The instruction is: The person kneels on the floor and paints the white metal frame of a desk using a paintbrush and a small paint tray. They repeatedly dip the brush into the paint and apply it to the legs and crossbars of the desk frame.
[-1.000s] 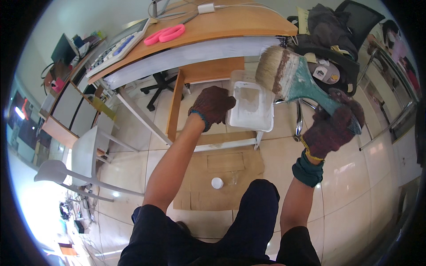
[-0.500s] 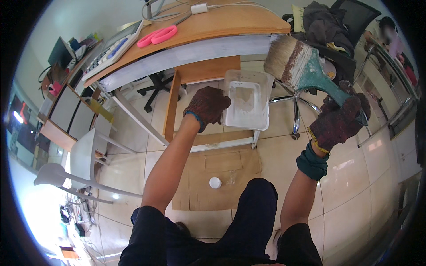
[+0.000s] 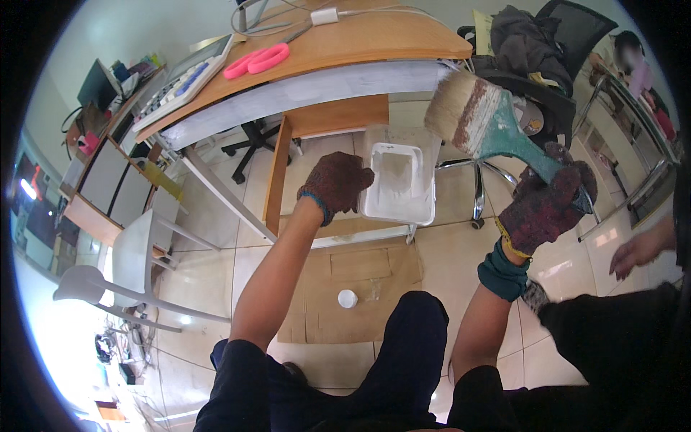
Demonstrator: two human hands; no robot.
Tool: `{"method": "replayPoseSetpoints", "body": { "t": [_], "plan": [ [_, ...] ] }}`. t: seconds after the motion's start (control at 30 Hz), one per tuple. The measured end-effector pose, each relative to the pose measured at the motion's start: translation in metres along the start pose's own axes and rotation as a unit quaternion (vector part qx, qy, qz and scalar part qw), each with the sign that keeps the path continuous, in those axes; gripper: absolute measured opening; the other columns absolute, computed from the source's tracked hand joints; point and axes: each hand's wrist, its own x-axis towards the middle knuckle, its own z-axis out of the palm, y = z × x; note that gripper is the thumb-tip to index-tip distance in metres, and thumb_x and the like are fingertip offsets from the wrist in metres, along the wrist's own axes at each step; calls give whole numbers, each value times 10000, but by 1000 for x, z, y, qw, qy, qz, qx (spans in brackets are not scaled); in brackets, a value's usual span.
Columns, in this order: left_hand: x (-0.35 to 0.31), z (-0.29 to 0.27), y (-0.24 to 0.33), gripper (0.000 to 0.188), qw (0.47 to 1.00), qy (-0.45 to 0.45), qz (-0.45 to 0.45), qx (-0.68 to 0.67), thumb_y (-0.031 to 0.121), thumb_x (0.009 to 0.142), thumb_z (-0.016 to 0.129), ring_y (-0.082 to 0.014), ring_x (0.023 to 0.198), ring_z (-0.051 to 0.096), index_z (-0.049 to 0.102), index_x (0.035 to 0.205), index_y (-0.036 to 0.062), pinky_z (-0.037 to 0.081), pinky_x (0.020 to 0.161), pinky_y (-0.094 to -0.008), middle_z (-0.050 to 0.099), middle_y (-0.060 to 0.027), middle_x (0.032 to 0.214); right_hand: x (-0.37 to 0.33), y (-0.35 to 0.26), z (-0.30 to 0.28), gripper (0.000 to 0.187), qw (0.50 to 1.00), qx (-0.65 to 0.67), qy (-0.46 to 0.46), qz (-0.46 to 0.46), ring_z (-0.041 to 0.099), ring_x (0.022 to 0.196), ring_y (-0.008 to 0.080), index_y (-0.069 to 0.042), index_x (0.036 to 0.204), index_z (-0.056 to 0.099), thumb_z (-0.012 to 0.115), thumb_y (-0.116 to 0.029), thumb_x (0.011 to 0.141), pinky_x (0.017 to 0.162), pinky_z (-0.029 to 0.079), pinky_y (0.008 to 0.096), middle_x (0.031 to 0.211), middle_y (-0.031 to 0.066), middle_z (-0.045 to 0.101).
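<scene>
My gloved left hand (image 3: 332, 183) is closed on the left side of a clear plastic tub (image 3: 400, 210), with white liquid that looks like paint inside. The tub hangs below the desk's front edge. In my gloved right hand (image 3: 548, 209) is a wide paintbrush (image 3: 500, 128) with a worn teal handle. Its tan bristles point up and left, near the right end of the desk's white-coated front rail (image 3: 309, 98). Whether the bristles touch the rail I cannot tell.
On the wooden desk (image 3: 381, 36) lie pink-handled scissors (image 3: 257, 60), a keyboard (image 3: 186, 79) and cables. Cardboard (image 3: 309, 320) with a small white round lid or jar (image 3: 347, 298) covers floor below. A white chair (image 3: 137, 248) stands left. Another person (image 3: 612, 324) is close at right.
The brush has dropped slightly and shifted a little left. The tub has tilted and its front has lowered slightly. Another person's leg and hand have come in at the right.
</scene>
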Motion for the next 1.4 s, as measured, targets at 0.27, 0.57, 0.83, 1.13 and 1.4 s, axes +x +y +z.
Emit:
{"method": "replayPoseSetpoints", "body": {
  "t": [0.27,0.57,0.83,1.13,1.4],
  "plan": [
    [-10,15,-12,370,998,-1,51,42,318,853,512,-229,438,597,592,722,-19,491,464,-350,576,-138,528,-6,4,-51,345,980,-183,-62,-36,548,710,140,-58,1038,436,557,-345,889,560,444,207,910,119,601],
    [-5,37,-35,362,989,9,147,-10,323,817,522,-236,438,581,596,738,-22,496,505,-370,562,-168,526,-31,-12,-28,319,997,17,-6,78,533,794,162,-79,1080,450,575,-297,883,612,450,267,931,104,597],
    [11,49,-46,390,986,-20,159,-51,343,815,513,-240,454,591,594,714,-25,499,514,-361,568,-171,531,0,22,-31,290,885,-339,-93,-305,590,890,188,-41,1110,475,527,-250,916,703,513,274,1030,129,608],
    [12,56,-51,379,983,-5,176,-60,334,806,518,-250,487,593,582,703,-25,499,539,-370,558,-176,551,-10,5,-24,268,998,-32,-26,-43,609,724,158,-78,1101,496,538,-261,911,534,501,212,989,107,619],
    [5,57,-48,371,982,1,168,-86,327,802,532,-230,459,579,591,720,-31,487,525,-363,569,-158,550,-11,-6,-5,242,993,-14,-83,-77,561,545,139,-82,915,514,594,-307,879,423,428,217,851,128,633]
  ]
}}
